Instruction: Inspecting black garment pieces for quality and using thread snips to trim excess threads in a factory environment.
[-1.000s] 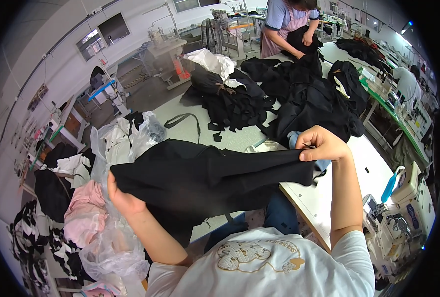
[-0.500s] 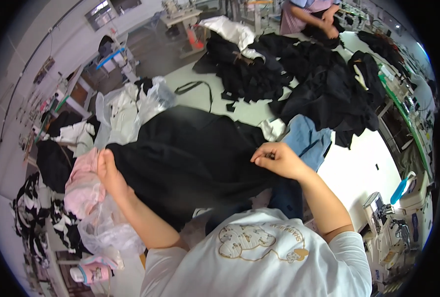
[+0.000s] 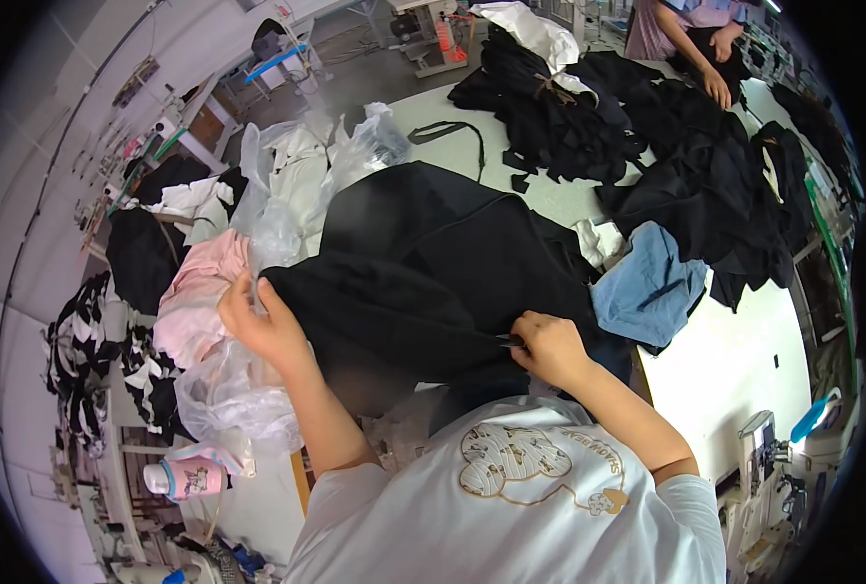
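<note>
Left hand point(image 3: 262, 326) fingers closed on black garment point(image 3: 433, 282) edge; right hand point(image 3: 548, 348) fingers pinch its hem. Blue cloth point(image 3: 647, 287) right of them on table point(image 3: 735, 370).

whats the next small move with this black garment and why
Probably snip or pull at the spot the right hand pinches on the black garment, where a small dark tool tip shows. The left hand already holds the far edge, keeping the cloth spread.

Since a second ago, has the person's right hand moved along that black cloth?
Yes. The right hand has drawn back toward the body, away from the blue cloth lying on the table; it pinches the black garment lower down.
</note>
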The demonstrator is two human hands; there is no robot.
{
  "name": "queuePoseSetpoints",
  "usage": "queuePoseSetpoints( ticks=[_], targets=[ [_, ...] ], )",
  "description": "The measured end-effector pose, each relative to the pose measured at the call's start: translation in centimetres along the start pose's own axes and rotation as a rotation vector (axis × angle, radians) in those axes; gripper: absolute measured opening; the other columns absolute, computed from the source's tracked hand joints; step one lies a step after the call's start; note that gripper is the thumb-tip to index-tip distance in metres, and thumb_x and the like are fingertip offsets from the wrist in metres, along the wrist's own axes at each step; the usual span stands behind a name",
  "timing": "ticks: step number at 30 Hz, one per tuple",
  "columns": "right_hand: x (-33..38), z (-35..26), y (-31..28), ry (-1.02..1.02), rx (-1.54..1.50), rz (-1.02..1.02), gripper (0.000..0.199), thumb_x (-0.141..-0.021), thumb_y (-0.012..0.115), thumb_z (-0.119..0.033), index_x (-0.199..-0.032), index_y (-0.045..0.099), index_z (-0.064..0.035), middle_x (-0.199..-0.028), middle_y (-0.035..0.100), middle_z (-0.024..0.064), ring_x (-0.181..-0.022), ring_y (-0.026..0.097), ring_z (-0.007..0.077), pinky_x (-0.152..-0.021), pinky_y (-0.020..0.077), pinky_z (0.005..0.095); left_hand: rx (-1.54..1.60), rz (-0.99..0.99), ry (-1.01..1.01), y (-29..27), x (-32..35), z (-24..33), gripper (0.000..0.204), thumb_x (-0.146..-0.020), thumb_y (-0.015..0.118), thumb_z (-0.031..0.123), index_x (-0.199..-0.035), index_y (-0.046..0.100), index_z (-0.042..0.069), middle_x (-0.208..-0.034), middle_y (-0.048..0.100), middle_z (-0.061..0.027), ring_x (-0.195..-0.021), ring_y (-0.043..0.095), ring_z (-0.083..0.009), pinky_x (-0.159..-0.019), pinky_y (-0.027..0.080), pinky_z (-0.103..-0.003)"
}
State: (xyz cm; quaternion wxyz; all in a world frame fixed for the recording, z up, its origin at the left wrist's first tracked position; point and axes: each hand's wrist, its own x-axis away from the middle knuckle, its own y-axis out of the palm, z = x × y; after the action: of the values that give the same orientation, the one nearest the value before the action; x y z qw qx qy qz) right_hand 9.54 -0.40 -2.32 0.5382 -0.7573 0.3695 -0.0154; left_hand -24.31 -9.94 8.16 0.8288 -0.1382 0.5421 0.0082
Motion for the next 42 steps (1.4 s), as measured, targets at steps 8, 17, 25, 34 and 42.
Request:
queuePoseSetpoints(
  ticks=[8,17,25,34,42],
  targets=[
    [-1.6,-3.1,-6.8,-0.137,-0.082,0.664,0.026,-0.065,0.071,0.002,-0.084,0.055,-0.0049,-0.066,0.056,0.0081,-0.053,0.056,0.0235,-0.05,0.044,0.0333,0.55,-0.945,0.547,-3.2,15.7,8.4,0.029,-0.081,0.068,0.039,-0.098,0.071,0.016,-0.091,0.069,-0.0025,-0.076,0.066,-0.0251,-0.067,0.051,-0.037],
    [2.2,-3.2,-10.8,-0.408,0.169,0.68,0.023,-0.068,0.073,-0.01,-0.087,0.061,-0.0064,-0.062,0.053,0.002,-0.049,0.05,0.0188,-0.044,0.0358,0.03,0.363,-0.589,0.299,3.1,13.2,7.7,0.036,-0.087,0.061,0.03,-0.114,0.065,0.007,-0.109,0.065,-0.0154,-0.098,0.063,-0.0344,-0.089,0.049,-0.042],
    [4.3,-0.9,-9.5,-0.205,-0.031,0.545,0.033,-0.051,0.068,0.0,-0.082,0.064,-0.007,-0.062,0.058,0.002,-0.052,0.049,0.0193,-0.047,0.036,0.0308,0.219,-0.564,0.287,3.8,6.7,4.1,0.04,-0.091,0.056,0.03,-0.12,0.06,0.003,-0.118,0.061,-0.0171,-0.108,0.059,-0.0325,-0.095,0.045,-0.041],
    [5.6,2.2,-11.7,0.027,-0.063,0.776,0.016,-0.066,0.068,0.004,-0.078,0.061,-0.0041,-0.069,0.061,0.0072,-0.057,0.056,0.0214,-0.051,0.0427,0.0299,0.111,-0.566,0.287,7.1,0.1,1.5,0.044,-0.096,0.051,0.03,-0.127,0.055,-0.001,-0.127,0.057,-0.019,-0.119,0.054,-0.0305,-0.102,0.042,-0.039],
    [4.1,9.2,-6.3,0.64,-0.224,0.542,0.016,-0.078,0.07,-0.012,-0.086,0.064,0.0007,-0.08,0.063,0.0177,-0.07,0.06,0.0302,-0.064,0.0455,0.0354,-0.015,-0.789,0.154,15.1,4.3,1.3,0.054,-0.091,0.056,0.041,-0.128,0.057,0.002,-0.133,0.054,-0.0215,-0.126,0.049,-0.0353,-0.108,0.038,-0.041]
  ],
)
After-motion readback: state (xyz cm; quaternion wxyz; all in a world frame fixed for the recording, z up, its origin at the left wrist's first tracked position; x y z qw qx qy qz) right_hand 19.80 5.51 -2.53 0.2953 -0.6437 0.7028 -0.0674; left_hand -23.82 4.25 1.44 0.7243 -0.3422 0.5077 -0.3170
